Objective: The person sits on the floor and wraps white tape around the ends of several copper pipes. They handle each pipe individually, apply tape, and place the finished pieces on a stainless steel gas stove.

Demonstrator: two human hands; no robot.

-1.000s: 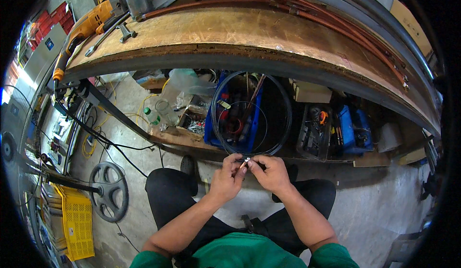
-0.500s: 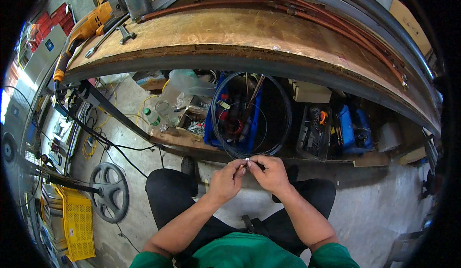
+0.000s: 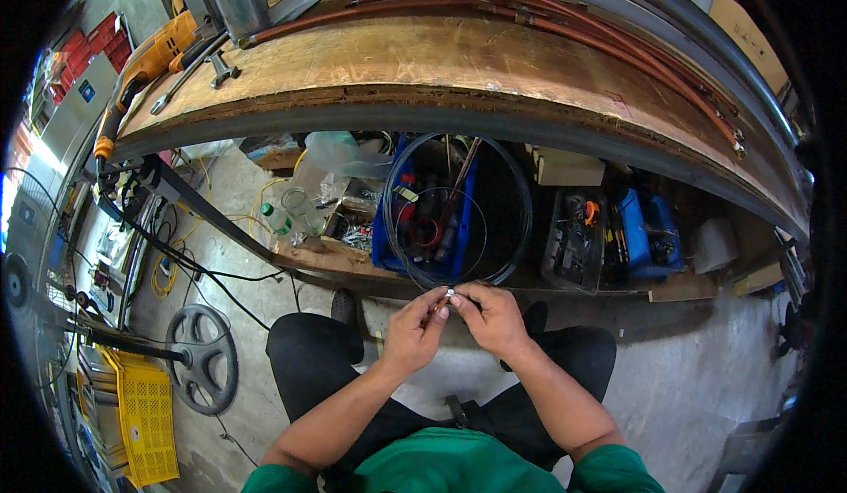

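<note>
Above my knees, my left hand (image 3: 413, 331) and my right hand (image 3: 496, 321) meet at the fingertips. Both are closed in a pinch around a small shiny metal piece (image 3: 450, 293), too small to make out further. A large coil of thin grey wire or cable (image 3: 528, 202) rises just beyond my fingers, its lower edge reaching down to them. Whether the metal piece sits on the end of that coil is hidden by my fingers. Behind the coil is a blue crate (image 3: 381, 248) with dark tools and a red round item in it.
Overhead runs a wooden workbench (image 3: 388, 52) bearing copper-coloured tubes (image 3: 618, 47), an orange power tool (image 3: 163, 47) and a wrench (image 3: 223, 69). On the lower shelf are a green-capped bottle (image 3: 276, 219), a clear toolbox (image 3: 573, 241) and a blue container (image 3: 648, 237). A handwheel (image 3: 231, 352) stands left.
My fingertips have shifted slightly, and a little more of the shiny piece shows between them. The whole view has moved a bit; both hands keep their pinch.
</note>
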